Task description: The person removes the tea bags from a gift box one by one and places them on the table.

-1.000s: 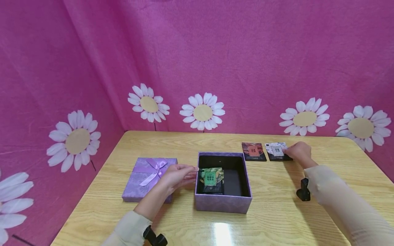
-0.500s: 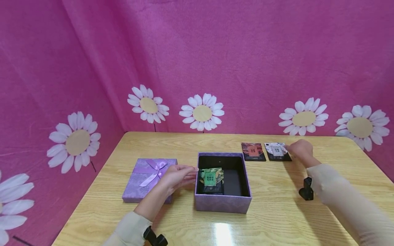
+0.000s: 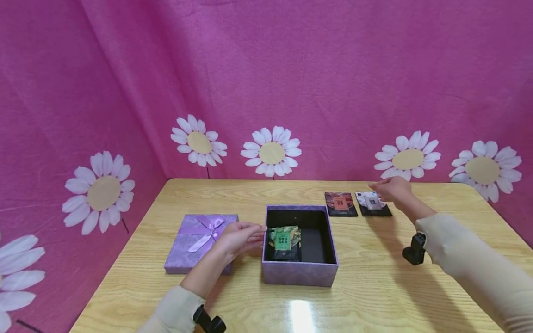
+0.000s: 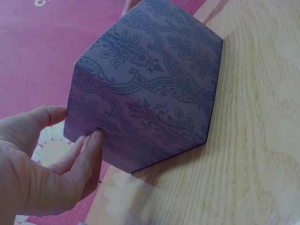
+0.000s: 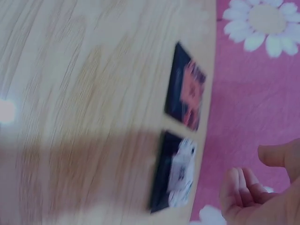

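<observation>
In the head view, my left hand (image 3: 241, 238) touches the left side of an open purple box (image 3: 297, 273). The left wrist view shows its fingertips against the patterned outer wall (image 4: 140, 93) and the thumb at the rim. Inside the box, at the left, lies a green-and-black packet (image 3: 284, 245). My right hand (image 3: 393, 188) hovers above the right end of a white-and-black packet (image 3: 373, 204), holding nothing. In the right wrist view the hand (image 5: 262, 187) is apart from that packet (image 5: 176, 173), its thumb and fingers spread. A red-and-black packet (image 3: 341, 204) lies beside it.
The purple box lid (image 3: 195, 245) with a ribbon bow lies left of the box, under my left forearm. All stand on a wooden table (image 3: 366, 286). A pink cloth with daisies (image 3: 333, 92) hangs behind the table's far edge.
My right hand has come away from the white-and-black packet and risen slightly, its fingers loosening. The packets stay on the table. My left hand keeps its place at the box.
</observation>
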The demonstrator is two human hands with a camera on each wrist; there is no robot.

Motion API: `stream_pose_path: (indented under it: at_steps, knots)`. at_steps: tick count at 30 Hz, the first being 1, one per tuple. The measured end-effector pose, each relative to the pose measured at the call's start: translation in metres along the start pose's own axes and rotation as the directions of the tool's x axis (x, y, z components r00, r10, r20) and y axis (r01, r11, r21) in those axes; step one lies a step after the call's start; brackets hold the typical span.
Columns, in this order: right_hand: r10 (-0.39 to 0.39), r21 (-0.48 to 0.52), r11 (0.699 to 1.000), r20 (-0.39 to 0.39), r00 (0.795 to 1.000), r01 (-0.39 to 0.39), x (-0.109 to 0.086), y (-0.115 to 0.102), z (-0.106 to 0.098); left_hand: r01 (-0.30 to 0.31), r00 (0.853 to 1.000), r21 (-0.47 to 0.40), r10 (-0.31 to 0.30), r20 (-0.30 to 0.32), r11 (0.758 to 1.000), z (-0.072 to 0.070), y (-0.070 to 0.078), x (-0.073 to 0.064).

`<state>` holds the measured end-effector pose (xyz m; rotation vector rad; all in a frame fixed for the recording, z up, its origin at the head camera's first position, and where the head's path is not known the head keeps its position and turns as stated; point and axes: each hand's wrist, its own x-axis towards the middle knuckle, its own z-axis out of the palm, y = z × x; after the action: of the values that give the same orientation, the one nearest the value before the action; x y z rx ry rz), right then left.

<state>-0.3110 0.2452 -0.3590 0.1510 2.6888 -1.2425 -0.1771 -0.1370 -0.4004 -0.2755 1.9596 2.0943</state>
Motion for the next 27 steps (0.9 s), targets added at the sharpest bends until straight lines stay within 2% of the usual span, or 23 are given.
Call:
stream_pose_path:
  at_steps: [3, 8, 17, 27]
  knots:
    - [0.025, 0.132, 0.99, 0.125, 0.992, -0.042, -0.002, -0.012, 0.004, -0.002, 1.0, -0.008, 0.002, -0.011, 1.0, 0.0, 0.0, -0.001]
    - [0.04, 0.282, 0.951, 0.287, 0.957, -0.124, -0.009, -0.031, 0.013, -0.003, 1.0, -0.007, 0.003, -0.021, 1.0, 0.001, 0.001, -0.001]
    - [-0.021, 0.406, 0.897, 0.428, 0.903, -0.172, -0.028, -0.063, 0.033, 0.009, 1.0, 0.013, -0.009, -0.025, 1.0, 0.001, 0.001, -0.003]
    - [-0.045, 0.448, 0.863, 0.529, 0.848, -0.233, -0.045, -0.088, 0.047, -0.009, 1.0, -0.012, 0.009, -0.021, 1.0, 0.001, 0.0, -0.002]
